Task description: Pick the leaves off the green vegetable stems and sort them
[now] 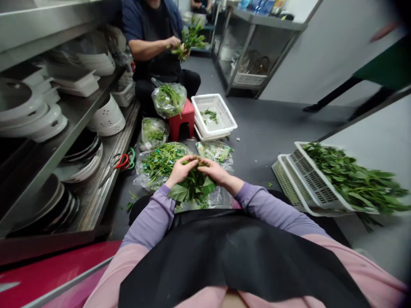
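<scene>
My left hand (181, 170) and my right hand (214, 169) meet in front of me, fingers closed on the stems of a bunch of leafy greens (192, 188). The broad dark leaves hang down toward my lap. Just beyond my left hand lies a heap of cut green stems (163, 160) on clear plastic. A plastic bag with more greens (213, 150) lies past my right hand. My fingertips are partly hidden behind the hands.
A co-worker (154, 47) sits opposite, holding greens. Between us stand a red stool (182, 124) and a white basket (213, 113). Leafy greens fill a basket (349, 175) at right. Scissors (120, 162) lie on the left metal shelf (93, 179), among dishes. Another person stands far right.
</scene>
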A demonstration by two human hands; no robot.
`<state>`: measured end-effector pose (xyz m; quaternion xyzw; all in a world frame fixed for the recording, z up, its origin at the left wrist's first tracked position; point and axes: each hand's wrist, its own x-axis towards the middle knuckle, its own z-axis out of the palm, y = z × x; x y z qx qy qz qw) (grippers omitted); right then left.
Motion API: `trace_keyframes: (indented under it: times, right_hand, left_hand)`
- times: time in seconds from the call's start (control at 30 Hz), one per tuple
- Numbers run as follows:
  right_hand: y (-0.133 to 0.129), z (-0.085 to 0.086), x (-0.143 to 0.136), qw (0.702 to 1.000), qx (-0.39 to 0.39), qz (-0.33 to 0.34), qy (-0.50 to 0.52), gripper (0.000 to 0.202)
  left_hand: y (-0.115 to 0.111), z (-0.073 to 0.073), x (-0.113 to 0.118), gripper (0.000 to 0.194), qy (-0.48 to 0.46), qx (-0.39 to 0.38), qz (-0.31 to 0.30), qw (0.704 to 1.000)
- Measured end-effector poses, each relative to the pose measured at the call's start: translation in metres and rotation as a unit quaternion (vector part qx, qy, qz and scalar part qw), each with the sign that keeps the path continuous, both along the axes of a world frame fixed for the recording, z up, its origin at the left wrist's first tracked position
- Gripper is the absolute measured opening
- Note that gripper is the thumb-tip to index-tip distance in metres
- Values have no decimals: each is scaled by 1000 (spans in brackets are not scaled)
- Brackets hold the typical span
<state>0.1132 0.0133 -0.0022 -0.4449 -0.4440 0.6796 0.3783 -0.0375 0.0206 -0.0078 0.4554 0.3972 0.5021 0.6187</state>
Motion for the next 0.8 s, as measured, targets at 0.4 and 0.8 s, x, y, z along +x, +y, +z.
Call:
trace_keyframes:
  times: [0.4, 0.8]
  right_hand:
    - [8, -16, 5, 994, 33, -84, -54, 31]
    - [30, -14, 55, 950, 59, -304, -31, 34]
  left_hand:
    - [7, -3, 0, 35, 116, -11, 24, 993]
    - [14, 1, -18, 45, 85, 16, 97, 991]
